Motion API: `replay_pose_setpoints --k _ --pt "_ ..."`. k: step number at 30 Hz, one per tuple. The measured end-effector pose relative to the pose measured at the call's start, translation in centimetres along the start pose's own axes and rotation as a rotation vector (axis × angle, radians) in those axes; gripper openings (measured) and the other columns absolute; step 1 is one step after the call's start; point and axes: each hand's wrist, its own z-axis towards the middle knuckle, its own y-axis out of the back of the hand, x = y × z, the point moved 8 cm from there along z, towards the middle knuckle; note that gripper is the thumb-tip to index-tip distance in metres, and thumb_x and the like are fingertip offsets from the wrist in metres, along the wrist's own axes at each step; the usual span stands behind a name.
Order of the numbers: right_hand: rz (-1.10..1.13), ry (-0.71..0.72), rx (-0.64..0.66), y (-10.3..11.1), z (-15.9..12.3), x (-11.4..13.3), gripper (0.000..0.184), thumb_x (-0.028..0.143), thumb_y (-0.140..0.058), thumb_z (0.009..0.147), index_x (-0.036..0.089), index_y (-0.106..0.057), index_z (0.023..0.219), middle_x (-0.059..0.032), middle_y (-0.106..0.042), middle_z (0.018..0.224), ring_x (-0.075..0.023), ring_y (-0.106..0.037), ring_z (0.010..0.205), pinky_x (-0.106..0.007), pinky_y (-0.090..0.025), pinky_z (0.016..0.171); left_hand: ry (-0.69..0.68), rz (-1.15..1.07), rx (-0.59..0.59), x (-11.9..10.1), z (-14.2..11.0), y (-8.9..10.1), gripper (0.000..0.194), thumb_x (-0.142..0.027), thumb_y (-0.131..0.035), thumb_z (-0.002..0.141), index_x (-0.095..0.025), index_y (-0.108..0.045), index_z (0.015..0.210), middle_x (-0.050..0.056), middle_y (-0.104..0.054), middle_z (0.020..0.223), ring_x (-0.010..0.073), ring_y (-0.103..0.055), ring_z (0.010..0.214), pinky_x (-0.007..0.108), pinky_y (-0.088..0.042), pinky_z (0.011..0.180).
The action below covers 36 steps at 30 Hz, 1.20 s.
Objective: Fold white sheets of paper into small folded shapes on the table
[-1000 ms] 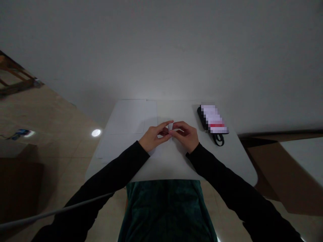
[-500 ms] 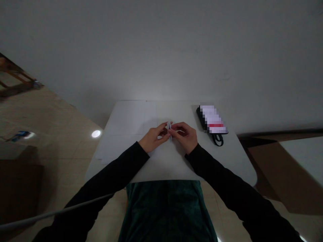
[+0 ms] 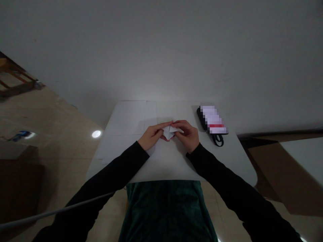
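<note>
Head view. Located between both hands, over the middle of the white table [image 3: 166, 169]: folded white paper [image 3: 168, 134], small, with visible creases and one corner directed toward the near edge. Held from two sides at once; cannot tell any contact with the tabletop.

At left hand [image 3: 150, 137]: pinches left side of the paper, thumb on the near face, forefinger extended along the far edge, other fingers partly hidden beneath. At right hand [image 3: 190, 137]: pinches right side, thumb lowest, fingers curled over from the far side. Fingertips of both close together at the far edge; cannot tell for certain whether touching.

On table, to the left: white sheets [image 3: 127, 116], flat and overlapping, partly covered by left hand. To the right, apart from right hand: phone-like device [image 3: 213, 119], screen blurred out, resting on black object [image 3: 199, 115]; looped strap [image 3: 218, 140] on the near side.

On both forearms: black sleeves [image 3: 113, 173]. Below near edge: dark green cloth [image 3: 166, 211]. Beyond table: grey wall [image 3: 161, 50]. At left: tiled floor [image 3: 73, 148], wooden furniture [image 3: 17, 73] in upper corner, grey cable [image 3: 63, 209] crossing left sleeve. At right: brown panel [image 3: 280, 176]. Lighting dim.
</note>
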Motion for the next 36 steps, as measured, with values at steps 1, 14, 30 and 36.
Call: replay_pose_setpoints --k 1,14,30,36 --pt "0.018 -0.014 -0.004 0.1 0.1 -0.2 0.017 0.021 -0.067 0.070 0.027 -0.072 0.085 -0.0047 -0.061 0.100 -0.0201 -0.060 0.098 -0.033 -0.056 0.069 0.040 -0.069 -0.001 0.3 0.0 0.0 0.046 -0.023 -0.045 0.086 -0.018 -0.055 0.131 0.011 -0.062 0.121 0.0160 -0.065 0.082 0.033 -0.060 0.066" --pt "0.090 -0.065 0.080 -0.1 0.4 -0.7 0.018 0.035 -0.076 0.068 0.029 -0.075 0.085 -0.0046 -0.066 0.103 -0.0196 -0.064 0.094 -0.040 -0.056 0.081 0.232 -0.261 -0.078 0.6 -0.3 0.0 0.061 -0.035 -0.073 0.073 -0.013 -0.056 0.128 0.014 -0.068 0.110 0.0231 -0.069 0.087 0.037 -0.063 0.064" --pt "0.009 -0.199 -0.044 0.6 0.3 -2.1 0.029 0.037 -0.079 0.065 0.021 -0.067 0.086 -0.0008 -0.065 0.075 -0.0131 -0.061 0.066 -0.028 -0.053 0.058 0.152 -0.147 -0.111 2.1 0.0 0.1 0.052 -0.034 -0.076 0.069 -0.013 -0.064 0.115 0.009 -0.073 0.091 0.0162 -0.069 0.074 0.031 -0.059 0.068" --pt "0.118 -0.397 0.076 -0.6 -0.2 -3.1 0.034 0.046 -0.079 0.063 0.015 -0.065 0.064 -0.0019 -0.062 0.051 -0.0122 -0.054 0.040 -0.028 -0.049 0.039 0.090 -0.033 -0.151 1.1 0.0 0.7 0.042 -0.026 -0.072 0.073 -0.013 -0.059 0.111 0.000 -0.066 0.067 0.0059 -0.055 0.050 0.017 -0.044 0.050"
